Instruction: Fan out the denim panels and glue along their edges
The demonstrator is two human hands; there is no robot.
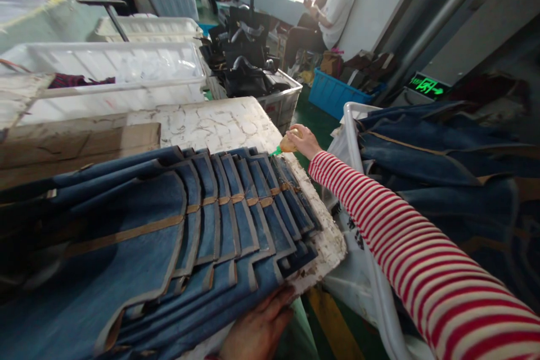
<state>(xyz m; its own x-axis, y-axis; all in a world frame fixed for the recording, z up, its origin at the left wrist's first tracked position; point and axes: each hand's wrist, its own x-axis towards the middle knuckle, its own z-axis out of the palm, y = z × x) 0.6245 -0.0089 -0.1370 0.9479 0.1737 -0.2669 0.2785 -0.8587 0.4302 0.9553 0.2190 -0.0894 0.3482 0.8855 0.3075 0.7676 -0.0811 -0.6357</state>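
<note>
Overlapping blue fabric pieces [202, 225] with grey edging and brown strips lie fanned out on a worn white table [211, 121]. My right hand [302, 140], in a red-striped sleeve, is closed around a small yellowish bottle [288, 143]. Its green tip points left, close to the far edge of the fanned pieces. My left hand [259, 329] is at the table's near edge, against the lower edge of the pieces; its fingertips are dark and partly hidden, so its grip is unclear.
A white bin [352, 135] heaped with blue fabric [422, 152] stands at the right. Behind the table are white crates [152, 87], a crate of black items [248, 67] and a blue crate [337, 93]. A person [337, 8] sits farther back. Cardboard [76, 149] lies at the left.
</note>
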